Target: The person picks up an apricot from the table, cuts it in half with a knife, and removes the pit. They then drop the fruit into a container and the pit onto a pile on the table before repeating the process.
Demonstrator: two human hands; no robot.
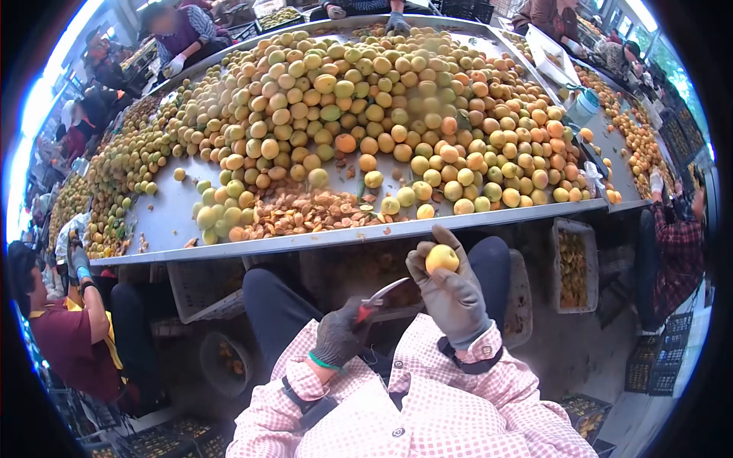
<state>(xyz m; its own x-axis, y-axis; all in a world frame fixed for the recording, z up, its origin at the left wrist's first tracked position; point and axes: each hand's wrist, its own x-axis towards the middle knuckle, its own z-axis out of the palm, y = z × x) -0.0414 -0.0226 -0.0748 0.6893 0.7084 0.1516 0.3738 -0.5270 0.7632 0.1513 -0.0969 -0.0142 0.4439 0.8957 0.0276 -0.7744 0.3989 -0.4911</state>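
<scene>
My left hand (pixel 343 333), in a dark grey glove with a green cuff, is closed around the red handle of a curved knife (pixel 388 291). The silver blade points up and to the right, towards my other hand, without touching it. My right hand (pixel 456 298), in a lighter grey glove, grips a yellow apricot (pixel 442 259) between thumb and fingers. Both hands are above my lap, just before the table edge. On the metal table (pixel 172 217) beyond lies a large heap of apricots (pixel 328 99). Orange-brown fruit pieces (pixel 298 214) are piled near the front edge.
Under the table stand a crate (pixel 202 290) on the left and another crate (pixel 575 267) with yellow pieces on the right. A round bucket (pixel 225 363) is by my left leg. Other people sit around the table, one in dark red (pixel 80 347) at left.
</scene>
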